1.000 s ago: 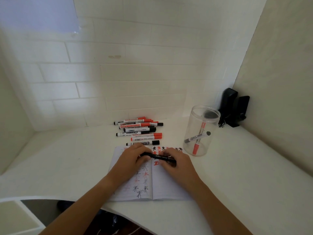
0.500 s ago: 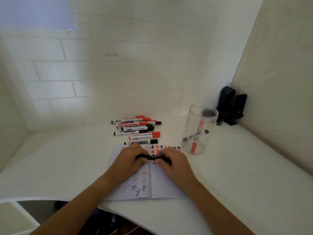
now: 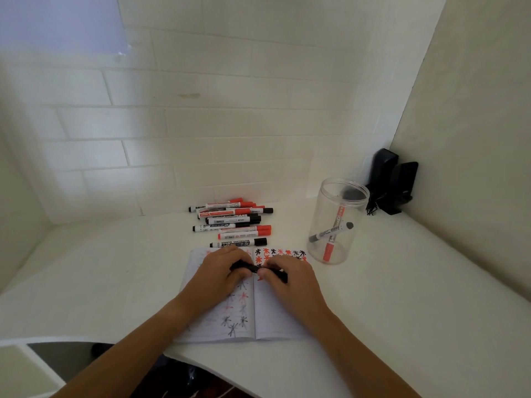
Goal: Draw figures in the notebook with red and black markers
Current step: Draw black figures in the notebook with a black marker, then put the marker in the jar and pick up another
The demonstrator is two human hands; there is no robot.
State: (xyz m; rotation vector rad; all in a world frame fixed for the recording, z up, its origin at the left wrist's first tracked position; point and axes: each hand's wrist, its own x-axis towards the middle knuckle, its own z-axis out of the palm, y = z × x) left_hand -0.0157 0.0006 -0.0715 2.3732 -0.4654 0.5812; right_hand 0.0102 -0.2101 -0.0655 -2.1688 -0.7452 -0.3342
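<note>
Two hands: left hand and right hand each grasp an end of one black marker, held level above the notebook.
Notebook: open flat on the desk, red and black figures on both pages.
Spare markers: heaped just behind it.
Jar: clear, two markers inside.

A single head-worn wide-angle camera looks forward and down from close above the table, facing a tiled wall corner, with both forearms entering from the bottom edge toward the notebook at lower centre.
</note>
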